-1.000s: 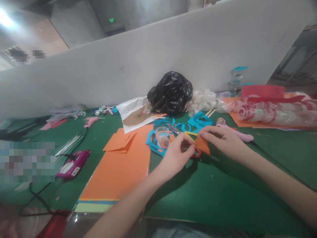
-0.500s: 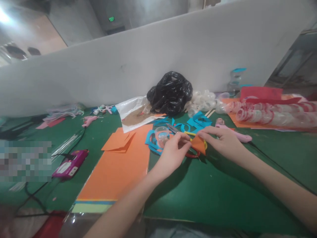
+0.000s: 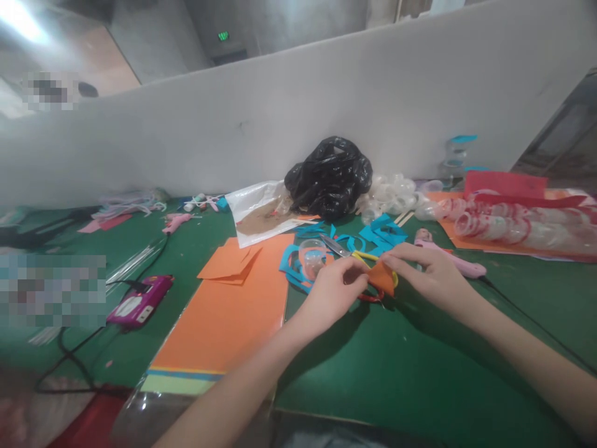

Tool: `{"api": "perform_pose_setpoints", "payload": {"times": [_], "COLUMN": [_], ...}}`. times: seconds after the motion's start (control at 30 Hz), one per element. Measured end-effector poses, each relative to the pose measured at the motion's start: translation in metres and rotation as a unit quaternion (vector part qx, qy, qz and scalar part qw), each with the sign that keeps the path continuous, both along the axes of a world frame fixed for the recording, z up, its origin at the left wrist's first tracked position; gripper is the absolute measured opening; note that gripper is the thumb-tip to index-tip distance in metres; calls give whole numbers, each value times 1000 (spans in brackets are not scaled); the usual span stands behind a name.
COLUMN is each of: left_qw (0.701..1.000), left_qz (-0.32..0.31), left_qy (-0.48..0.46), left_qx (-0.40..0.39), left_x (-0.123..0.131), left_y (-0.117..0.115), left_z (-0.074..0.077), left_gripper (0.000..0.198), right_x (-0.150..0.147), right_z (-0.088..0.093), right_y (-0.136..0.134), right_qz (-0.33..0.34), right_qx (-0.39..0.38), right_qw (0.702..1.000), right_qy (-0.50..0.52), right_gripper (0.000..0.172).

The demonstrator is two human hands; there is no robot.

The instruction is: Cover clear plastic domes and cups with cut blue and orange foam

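Note:
A small piece of orange paper (image 3: pixel 382 279) is held between my two hands above the green table. My left hand (image 3: pixel 338 286) pinches its left side, and my right hand (image 3: pixel 417 270) grips its upper right edge with thumb and fingers. Behind the paper lies a pair of scissors (image 3: pixel 336 247) with yellow and red handles, partly hidden by the paper and my fingers. A clear plastic cup (image 3: pixel 313 256) and blue paper scraps (image 3: pixel 290 264) sit just beyond my left hand.
Orange sheets (image 3: pixel 233 323) with smaller orange pieces (image 3: pixel 228 264) lie at left. A pink glue gun (image 3: pixel 459 261) rests beyond my right hand. At the back are a black plastic bag (image 3: pixel 331 177) and rows of plastic cups (image 3: pixel 522 224). A purple box (image 3: pixel 142 303) with cables stands left.
The whole view has shifted slightly, so things appear farther right. Both hands keep hold of the orange paper, which now looks more curved or folded.

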State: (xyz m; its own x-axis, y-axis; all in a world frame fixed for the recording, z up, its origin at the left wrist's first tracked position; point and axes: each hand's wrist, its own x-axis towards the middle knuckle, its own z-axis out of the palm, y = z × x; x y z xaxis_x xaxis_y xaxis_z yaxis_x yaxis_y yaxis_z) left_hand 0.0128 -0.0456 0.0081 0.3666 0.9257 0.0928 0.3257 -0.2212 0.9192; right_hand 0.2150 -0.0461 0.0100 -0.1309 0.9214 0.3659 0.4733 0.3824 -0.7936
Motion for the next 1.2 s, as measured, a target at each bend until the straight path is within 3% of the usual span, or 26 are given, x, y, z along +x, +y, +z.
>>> {"api": "perform_pose_setpoints", "payload": {"times": [0.23, 0.43, 0.6, 0.9, 1.2], "left_qw": [999, 997, 998, 998, 995], "left_qz": [-25, 2, -1, 10, 63], "left_qy": [9, 12, -14, -5, -29], "left_qx": [32, 81, 68, 63, 68], "left_x": [-1, -2, -1, 3, 2], "left_y": [2, 1, -2, -5, -3], "left_z": [2, 6, 7, 6, 11], "left_gripper": [14, 12, 11, 11, 12], "right_x": [1, 0, -6, -6, 0], "right_z": [1, 5, 3, -5, 4], "right_y": [-1, -3, -4, -1, 3], "right_qz": [7, 50, 54, 66, 82], "right_qx": [-28, -120, -179, -191, -182], "right_qw": [999, 991, 982, 979, 979], "right_qy": [17, -17, 1, 2, 35], "right_gripper": [43, 38, 43, 44, 46]}}
